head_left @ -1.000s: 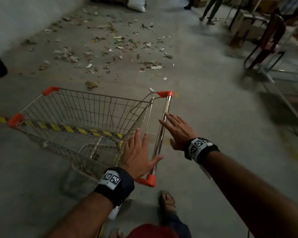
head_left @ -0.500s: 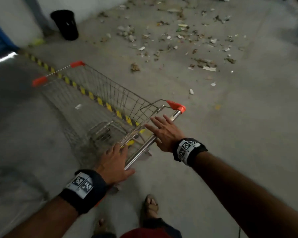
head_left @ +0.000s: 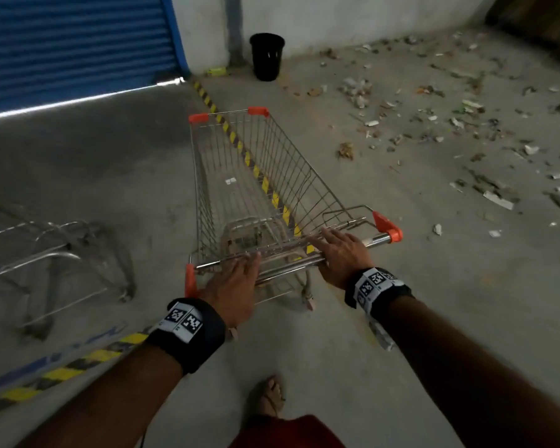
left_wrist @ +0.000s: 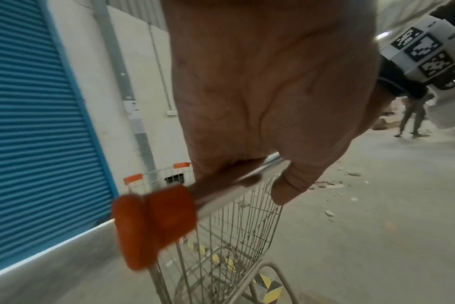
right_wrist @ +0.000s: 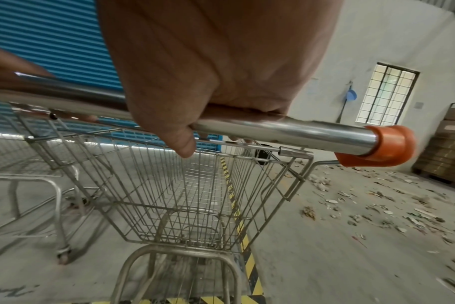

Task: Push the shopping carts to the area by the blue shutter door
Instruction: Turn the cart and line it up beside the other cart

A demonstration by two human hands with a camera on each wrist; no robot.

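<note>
An empty wire shopping cart point(head_left: 272, 163) with orange corner caps stands in front of me, its nose pointing toward the wall just right of the blue shutter door point(head_left: 72, 43). My left hand point(head_left: 236, 282) lies flat on the left part of the chrome handle bar point(head_left: 291, 263), fingers stretched forward. My right hand point(head_left: 340, 253) presses on the right part in the same way. In the left wrist view the left hand point(left_wrist: 273, 92) rests its palm on the bar point(left_wrist: 234, 189) beside the orange end cap point(left_wrist: 153, 224). In the right wrist view the right hand point(right_wrist: 216, 61) sits on the bar point(right_wrist: 286, 127).
A second cart point(head_left: 46, 253) stands close on the left by the shutter. A black bin point(head_left: 267, 56) sits against the white wall ahead. Yellow-black floor tape point(head_left: 207, 98) runs under the cart. Scattered debris point(head_left: 466, 124) covers the floor to the right. My sandalled foot point(head_left: 267, 399) is below.
The cart has swung left, from facing the debris to facing the shutter side. Both hands went from just touching the handle to lying on it. The shutter and second cart came into view.
</note>
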